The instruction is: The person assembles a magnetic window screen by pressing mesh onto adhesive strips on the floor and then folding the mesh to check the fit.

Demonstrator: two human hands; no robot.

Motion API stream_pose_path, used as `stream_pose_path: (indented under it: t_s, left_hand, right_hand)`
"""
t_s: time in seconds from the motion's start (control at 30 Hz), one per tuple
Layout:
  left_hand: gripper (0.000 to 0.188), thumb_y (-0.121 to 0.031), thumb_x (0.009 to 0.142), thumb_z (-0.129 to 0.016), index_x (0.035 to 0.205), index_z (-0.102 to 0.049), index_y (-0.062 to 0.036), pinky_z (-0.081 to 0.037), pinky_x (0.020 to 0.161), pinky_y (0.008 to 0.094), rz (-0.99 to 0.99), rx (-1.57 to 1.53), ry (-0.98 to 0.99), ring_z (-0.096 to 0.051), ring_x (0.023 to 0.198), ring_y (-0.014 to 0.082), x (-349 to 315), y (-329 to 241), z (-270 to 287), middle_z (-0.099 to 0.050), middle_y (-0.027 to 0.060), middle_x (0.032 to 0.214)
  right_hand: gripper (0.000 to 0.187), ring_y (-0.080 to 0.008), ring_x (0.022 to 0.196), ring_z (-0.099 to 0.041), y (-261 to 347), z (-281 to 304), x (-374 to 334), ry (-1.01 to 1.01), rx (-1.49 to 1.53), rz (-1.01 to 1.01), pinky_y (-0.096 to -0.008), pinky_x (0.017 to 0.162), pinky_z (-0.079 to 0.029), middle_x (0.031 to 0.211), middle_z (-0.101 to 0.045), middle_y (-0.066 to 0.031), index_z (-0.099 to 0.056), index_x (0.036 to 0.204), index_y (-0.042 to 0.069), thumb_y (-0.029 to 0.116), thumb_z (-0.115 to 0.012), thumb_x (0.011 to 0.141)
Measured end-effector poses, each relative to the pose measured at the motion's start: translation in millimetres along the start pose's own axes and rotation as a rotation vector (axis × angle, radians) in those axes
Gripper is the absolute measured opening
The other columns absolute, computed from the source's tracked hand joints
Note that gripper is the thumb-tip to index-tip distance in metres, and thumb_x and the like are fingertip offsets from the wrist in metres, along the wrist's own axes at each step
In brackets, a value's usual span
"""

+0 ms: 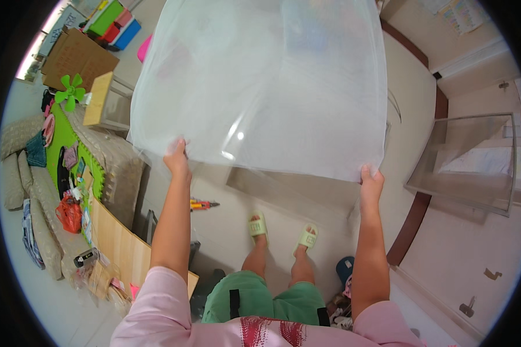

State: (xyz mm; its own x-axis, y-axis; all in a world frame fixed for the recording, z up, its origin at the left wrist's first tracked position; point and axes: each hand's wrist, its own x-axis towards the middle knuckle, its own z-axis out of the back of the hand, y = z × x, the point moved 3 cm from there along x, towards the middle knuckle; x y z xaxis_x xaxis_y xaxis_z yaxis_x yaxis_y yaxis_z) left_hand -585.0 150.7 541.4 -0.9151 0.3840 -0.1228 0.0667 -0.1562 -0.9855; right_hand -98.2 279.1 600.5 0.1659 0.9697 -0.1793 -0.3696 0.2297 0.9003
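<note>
A large translucent white sheet point(260, 104) is spread out in front of me, running off the top of the view. My left hand point(178, 159) pinches its near left corner between thumb and fingers. At the near right corner, my right hand point(371, 180) grips the edge in the same way. Between the hands the near edge is stretched almost straight, with a bright shine near its middle. A clear, filmy layer hangs below that edge. Blurred colours show faintly through the sheet; what lies behind it cannot be made out.
A grey framed screen point(466, 159) leans by the right wall. A red-and-yellow tool point(202, 204) lies on the floor near my slippers point(308, 236). To the left stand a wooden stool point(100, 99), a cluttered sofa point(43, 225) and a cardboard box point(78, 58). A blue cap point(345, 268) sits at lower right.
</note>
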Motion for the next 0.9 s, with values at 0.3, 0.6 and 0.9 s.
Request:
stream_pose_path:
  t_s: [0.3, 0.6, 0.9]
  left_hand:
    - [0.008, -0.008, 0.078, -0.062, 0.077, -0.062, -0.0002, -0.029, 0.041, 0.0224, 0.187, 0.338, -0.059, -0.039, 0.045, 0.0065, -56, 186, -22, -0.058, 0.0033, 0.064]
    - [0.011, -0.009, 0.075, -0.065, 0.072, -0.06, 0.0003, -0.035, 0.045, 0.0257, 0.37, 0.338, 0.151, -0.046, 0.05, 0.0099, -130, 381, -29, -0.056, 0.0039, 0.062]
    - [0.023, -0.023, 0.082, -0.06, 0.094, -0.056, -0.0041, -0.042, 0.061, 0.0278, 0.483, 0.001, 0.191, -0.052, 0.072, 0.0115, -135, 538, -26, -0.058, 0.0038, 0.088]
  right_hand:
    - [0.018, -0.0146, 0.038, -0.049, -202, 11, -18, 0.1, -0.022, -0.436, -0.0265, 0.035, -0.037, 0.055, -0.053, -0.0081, -0.055, 0.079, -0.003, 0.012, -0.048, 0.085]
    - [0.017, -0.0123, 0.036, -0.046, -412, 36, -47, 0.138, -0.083, -0.534, -0.0266, 0.033, -0.033, 0.055, -0.057, -0.01, -0.055, 0.077, 0.001, 0.015, -0.051, 0.084]
    - [0.017, -0.0152, 0.046, -0.055, -610, -18, -57, 0.332, 0.15, -0.696, -0.0264, 0.042, -0.042, 0.067, -0.061, -0.0111, -0.054, 0.089, 0.0, 0.016, -0.049, 0.086]
